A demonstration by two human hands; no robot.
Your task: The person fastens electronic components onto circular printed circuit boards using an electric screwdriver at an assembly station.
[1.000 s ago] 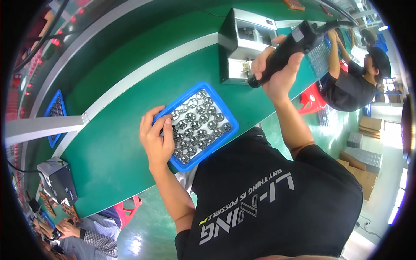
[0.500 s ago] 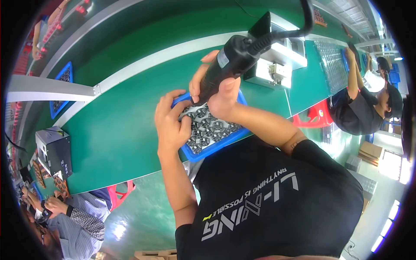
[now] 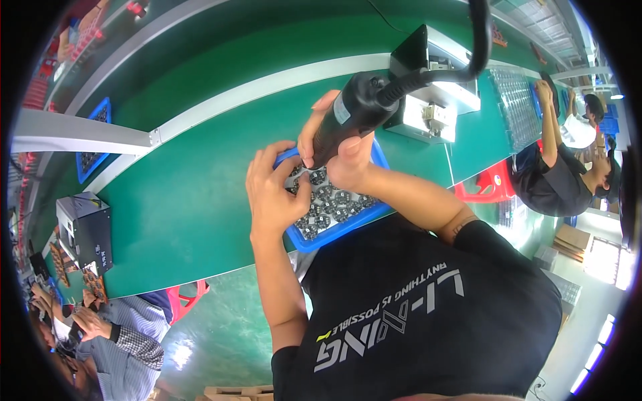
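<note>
A black corded electric screwdriver [image 3: 349, 110] is gripped in my right hand [image 3: 351, 160], its lower end pointing down over a blue tray [image 3: 328, 238]. The tray holds many small black round parts [image 3: 324, 194] on a white bottom. My left hand [image 3: 273, 194] reaches over the tray's left side, its thumb and fingers curled around one black part [image 3: 293, 171] close to the tool's lower end. Fingers hide most of this part. The tool's tip is also hidden, so I cannot tell whether it touches the part.
On the green bench [image 3: 180, 207], a white and black device [image 3: 424, 113] stands right of the tray, with clear plastic trays [image 3: 513, 100] beyond. A dark box [image 3: 83, 230] stands at the left. The thick tool cord [image 3: 478, 40] hangs from above. Other people sit at both sides.
My left thumb has moved right, closer to the tool's lower end. The screwdriver has tilted slightly more upright. The whole view has shifted a little.
</note>
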